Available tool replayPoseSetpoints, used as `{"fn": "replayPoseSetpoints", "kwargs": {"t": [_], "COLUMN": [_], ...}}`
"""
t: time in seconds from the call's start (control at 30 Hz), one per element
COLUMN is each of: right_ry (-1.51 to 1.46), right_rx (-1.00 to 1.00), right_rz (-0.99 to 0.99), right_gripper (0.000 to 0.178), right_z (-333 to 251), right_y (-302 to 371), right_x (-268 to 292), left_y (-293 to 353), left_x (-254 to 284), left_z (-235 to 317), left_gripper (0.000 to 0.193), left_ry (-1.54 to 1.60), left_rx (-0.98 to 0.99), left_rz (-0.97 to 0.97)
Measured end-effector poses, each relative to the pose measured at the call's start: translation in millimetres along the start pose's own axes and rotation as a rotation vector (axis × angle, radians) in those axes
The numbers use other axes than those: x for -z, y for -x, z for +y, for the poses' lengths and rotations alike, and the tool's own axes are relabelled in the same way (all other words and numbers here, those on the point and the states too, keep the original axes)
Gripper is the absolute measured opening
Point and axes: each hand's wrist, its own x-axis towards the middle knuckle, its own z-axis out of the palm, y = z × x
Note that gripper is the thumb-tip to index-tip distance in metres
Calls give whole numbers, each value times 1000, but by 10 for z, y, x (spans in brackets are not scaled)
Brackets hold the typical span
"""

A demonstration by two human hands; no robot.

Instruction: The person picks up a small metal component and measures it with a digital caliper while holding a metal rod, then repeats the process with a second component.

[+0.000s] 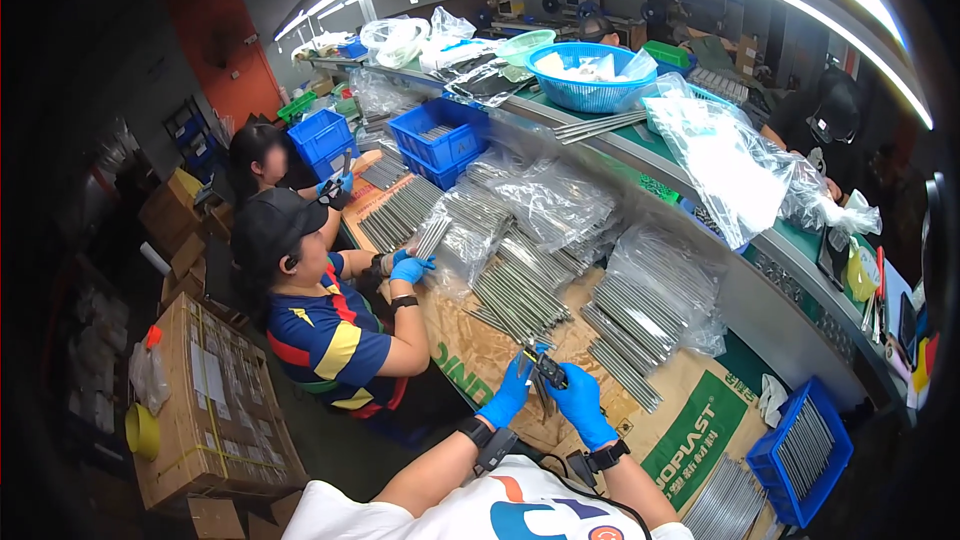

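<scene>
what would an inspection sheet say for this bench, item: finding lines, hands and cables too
Surface: brown sheeting with green print, partly covered by rods
Job's things: metal rods in piles; dark tool; blue crate of rods at right
Clutter: clear plastic bags over rods; blue basket on the shelf
Hands: both gloved; right hand holds dark tool; left hand beside it, grip unclear
Cables: thin dark cord over white shirt
Surroundings: co-worker holding rods; strapped box at left
</scene>
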Motion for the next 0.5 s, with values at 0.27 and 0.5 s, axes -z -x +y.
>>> {"fn": "replayPoseSetpoints", "kwargs": {"t": [0.27,0.5], "right_ry": [74,76], "right_rx": [-117,-200], "right_rz": [-31,220], "right_gripper": [19,16], "right_z": [408,598], "right_y": [32,180], "right_x": [425,602], "left_y": [24,129], "left_x": [-284,-228], "left_z": [336,423], "left_gripper": [21,24], "left_ry": [58,-106], "left_rx": [353,425], "left_rz": [13,-146]}}
